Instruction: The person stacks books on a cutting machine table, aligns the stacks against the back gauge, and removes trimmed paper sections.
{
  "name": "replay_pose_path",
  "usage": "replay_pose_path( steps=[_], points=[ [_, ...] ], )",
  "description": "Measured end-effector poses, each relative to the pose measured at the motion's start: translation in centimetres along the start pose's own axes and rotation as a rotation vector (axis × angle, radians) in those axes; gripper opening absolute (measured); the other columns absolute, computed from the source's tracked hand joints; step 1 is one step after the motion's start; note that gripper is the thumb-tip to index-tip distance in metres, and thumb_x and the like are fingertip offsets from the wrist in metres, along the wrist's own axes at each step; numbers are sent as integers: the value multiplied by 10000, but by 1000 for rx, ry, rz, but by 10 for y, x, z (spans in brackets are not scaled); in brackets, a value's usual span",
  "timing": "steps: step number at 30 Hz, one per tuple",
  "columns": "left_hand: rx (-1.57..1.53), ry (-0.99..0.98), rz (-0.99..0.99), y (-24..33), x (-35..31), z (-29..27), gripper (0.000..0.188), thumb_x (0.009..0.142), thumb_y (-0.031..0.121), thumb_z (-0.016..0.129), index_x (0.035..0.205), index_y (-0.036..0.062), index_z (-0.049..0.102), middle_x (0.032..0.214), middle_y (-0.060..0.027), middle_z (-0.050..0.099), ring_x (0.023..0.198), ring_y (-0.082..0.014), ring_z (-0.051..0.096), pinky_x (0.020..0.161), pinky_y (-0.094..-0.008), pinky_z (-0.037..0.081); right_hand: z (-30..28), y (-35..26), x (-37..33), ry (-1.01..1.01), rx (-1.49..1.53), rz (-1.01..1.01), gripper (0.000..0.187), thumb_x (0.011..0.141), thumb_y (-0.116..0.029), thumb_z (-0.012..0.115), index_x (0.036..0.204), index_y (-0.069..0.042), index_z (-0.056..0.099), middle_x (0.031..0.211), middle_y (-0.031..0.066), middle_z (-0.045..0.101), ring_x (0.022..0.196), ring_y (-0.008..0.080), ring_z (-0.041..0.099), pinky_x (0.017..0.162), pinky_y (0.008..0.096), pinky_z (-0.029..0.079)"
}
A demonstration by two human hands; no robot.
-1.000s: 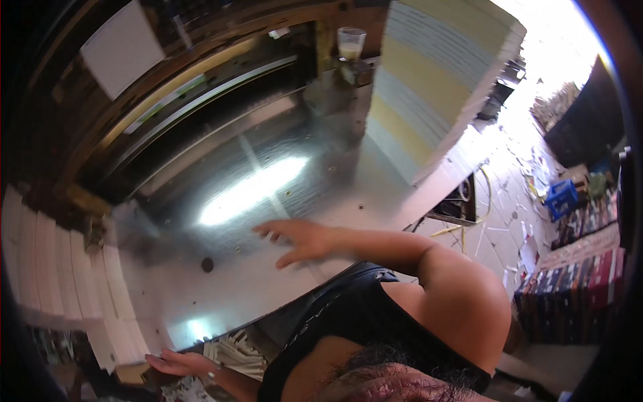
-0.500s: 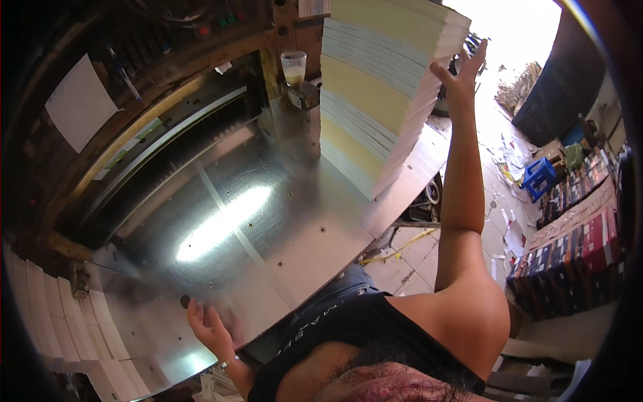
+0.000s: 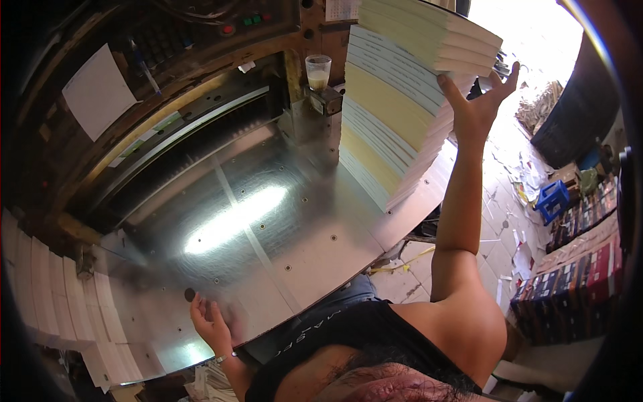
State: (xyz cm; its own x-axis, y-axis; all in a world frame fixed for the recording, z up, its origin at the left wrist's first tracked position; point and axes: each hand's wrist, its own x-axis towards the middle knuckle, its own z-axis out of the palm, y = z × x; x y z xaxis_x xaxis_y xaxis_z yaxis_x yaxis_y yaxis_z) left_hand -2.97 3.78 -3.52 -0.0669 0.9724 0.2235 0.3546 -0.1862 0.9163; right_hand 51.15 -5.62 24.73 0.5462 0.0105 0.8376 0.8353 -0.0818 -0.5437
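A tall stack of book blocks (image 3: pixel 395 100), pale yellow and white in bands, stands on the right part of a metal machine table (image 3: pixel 315 261). My right hand (image 3: pixel 479 104) is raised at its right side, fingers spread and thumb by the stack's edge. Whether the thumb touches the paper I cannot tell. At the table's near left edge is my left hand (image 3: pixel 213 325), its fingers extended and apart. Its fingertips are beside a dark round knob or spot (image 3: pixel 189 293); contact is unclear. Neither hand holds anything.
Behind the table is a machine opening with a long bar (image 3: pixel 201 124). A glass of pale drink (image 3: pixel 318 72) stands on a bracket left of the stack. White paper piles (image 3: pixel 57 288) line the left. A blue plastic stool (image 3: pixel 552 199) and stacked books (image 3: pixel 569 291) are at right.
The whole view has shifted, so the table and stack appear farther right and lower. My right hand has spread and tilted to the right beside the stack. My left hand stays near the dark round spot.
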Motion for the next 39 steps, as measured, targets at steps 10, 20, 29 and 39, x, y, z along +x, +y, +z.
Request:
replay_pose_path(
  steps=[10, 20, 29, 39],
  points=[
    [16, 1, 32, -9, -1, -5, 426, 919, 91, 638, 1324, 4, 541, 1305, -148, 578, 1142, -267, 602, 994, -376, 470, 12, -49, 15, 221, -518, -507, 1232, 556, -545, 911, 1539, -177, 265, 1509, 273, 269, 1422, 466, 276, 1090, 764, 100],
    [26, 24, 30, 2, -1, -1, 435, 895, 94, 669, 1309, 16, 560, 1272, -130, 601, 1106, -263, 622, 963, -380, 482, -2, -67, 32, -40, -485, -960, 816, 582, -286, 922, 1315, -280, 563, 1342, -48, 606, 1365, 288, 457, 1189, 661, 73],
    [-391, -187, 14, 27, 2, 13, 467, 934, 146, 650, 1364, 16, 524, 1244, -132, 625, 1012, -185, 628, 867, -314, 506, -1, -99, -62, -175, 624, -564, 610, 865, -389, 725, 1298, -28, 491, 1214, 226, 622, 1094, 342, 615, 956, 473, 465],
    [-1631, -800, -440, 68, 17, 1, 1064, 850, 836, 297, 1436, -41, 439, 1387, -187, 555, 1203, -289, 599, 979, -389, 522, 33, -127, -143, -729, 751, -1402, 275, 913, -278, 643, 1126, -268, 469, 1166, -2, 602, 1177, 291, 559, 1120, 637, 289]
  ],
)
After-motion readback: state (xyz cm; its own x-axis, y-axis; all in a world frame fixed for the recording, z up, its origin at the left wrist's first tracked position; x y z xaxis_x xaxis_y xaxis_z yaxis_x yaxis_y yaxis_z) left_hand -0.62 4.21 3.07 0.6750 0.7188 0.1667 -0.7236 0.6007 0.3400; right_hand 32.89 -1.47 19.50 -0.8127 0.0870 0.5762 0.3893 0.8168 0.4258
